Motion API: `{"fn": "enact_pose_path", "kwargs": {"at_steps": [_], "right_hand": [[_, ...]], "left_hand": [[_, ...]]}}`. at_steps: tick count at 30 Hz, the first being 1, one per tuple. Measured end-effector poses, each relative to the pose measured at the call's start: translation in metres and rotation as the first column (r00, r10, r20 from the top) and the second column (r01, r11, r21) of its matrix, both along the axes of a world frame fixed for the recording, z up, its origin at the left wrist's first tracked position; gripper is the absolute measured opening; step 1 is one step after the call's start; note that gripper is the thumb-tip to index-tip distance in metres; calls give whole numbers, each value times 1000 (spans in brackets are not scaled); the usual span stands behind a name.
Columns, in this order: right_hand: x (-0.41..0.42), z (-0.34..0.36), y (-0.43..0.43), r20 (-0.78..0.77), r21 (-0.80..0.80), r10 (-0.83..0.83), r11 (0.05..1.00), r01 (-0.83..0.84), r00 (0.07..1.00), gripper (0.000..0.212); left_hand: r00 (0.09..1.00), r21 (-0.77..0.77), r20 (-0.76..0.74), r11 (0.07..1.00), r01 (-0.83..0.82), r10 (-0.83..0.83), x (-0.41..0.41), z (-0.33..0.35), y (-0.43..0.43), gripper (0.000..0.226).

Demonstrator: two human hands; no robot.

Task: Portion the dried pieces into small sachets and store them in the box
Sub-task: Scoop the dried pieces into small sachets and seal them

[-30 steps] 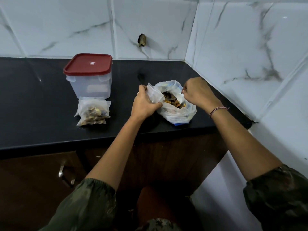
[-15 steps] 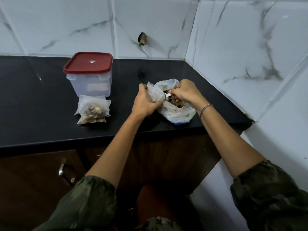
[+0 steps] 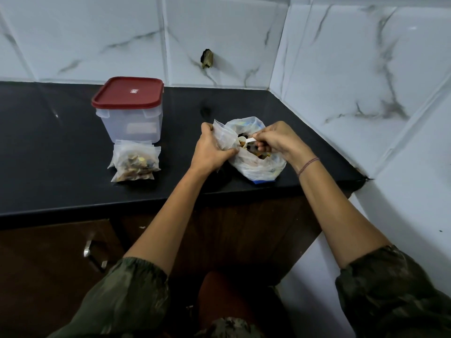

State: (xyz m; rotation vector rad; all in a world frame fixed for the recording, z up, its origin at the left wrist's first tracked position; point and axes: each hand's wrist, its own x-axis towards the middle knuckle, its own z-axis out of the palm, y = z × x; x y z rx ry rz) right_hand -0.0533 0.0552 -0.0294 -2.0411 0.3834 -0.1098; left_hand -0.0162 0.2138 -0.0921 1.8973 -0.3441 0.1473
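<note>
A large clear plastic bag (image 3: 258,167) of brown and yellow dried pieces lies open on the black counter (image 3: 61,154) near its right corner. My left hand (image 3: 210,152) grips a small empty translucent sachet (image 3: 224,137) by its mouth, right at the bag's left rim. My right hand (image 3: 273,140) holds a small white scoop (image 3: 245,141) loaded with pieces, its bowl at the sachet's opening. To the left lie filled sachets (image 3: 134,164) stacked in front of a clear storage box (image 3: 131,123) with a shut red lid (image 3: 128,92).
White marble-pattern tiled walls close off the back and the right side. A dark stub (image 3: 207,59) sticks out of the back wall. Below the counter's front edge are brown cabinet doors with a metal handle (image 3: 91,254).
My right hand left the big bag's right rim, reached into the bag and now holds the scoop with pieces at the sachet's mouth. The left hand stayed put.
</note>
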Motion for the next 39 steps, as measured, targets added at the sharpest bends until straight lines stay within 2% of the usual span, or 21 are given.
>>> {"fn": "enact_pose_path", "kwargs": {"at_steps": [3, 5, 9, 14, 18, 22, 26, 30, 35, 39], "right_hand": [[-6, -1, 14, 63, -115, 17, 993, -9, 998, 13], [-7, -1, 17, 80, -123, 6, 992, 4, 997, 14], [-8, 0, 11, 49, 42, -68, 997, 66, 997, 14], [-6, 9, 5, 96, 48, -134, 990, 130, 986, 13], [-7, 12, -5, 99, 105, -179, 980, 168, 979, 11], [-10, 10, -17, 111, 236, -231, 951, 200, 966, 13], [-18, 14, -15, 141, 392, -229, 906, 158, 963, 14], [-26, 25, -4, 201, 467, -175, 882, 63, 964, 15], [-32, 34, 22, 283, 414, -51, 907, -74, 958, 14], [-33, 30, 38, 308, 210, 2, 975, -70, 951, 12]], "left_hand": [[1000, 9, 20, 1000, -14, 13, -2, 1, 0, 69], [999, 14, 27, 1000, -21, 20, -3, 1, 1, 66], [999, 6, 17, 999, -34, 34, -4, 0, 1, 65], [998, -19, -1, 997, -69, 69, -10, 7, 1, 60], [973, 21, 110, 978, -209, 205, -18, 11, 3, 43], [943, 25, 169, 955, -294, 286, -19, 11, 3, 42], [940, 16, 211, 961, -277, 268, -14, 9, 3, 49], [960, -23, 190, 979, -203, 203, -13, 9, 4, 40], [973, -33, 164, 987, -160, 164, -16, 11, 4, 44], [975, -36, 159, 987, -154, 158, -16, 12, 5, 47]]}}
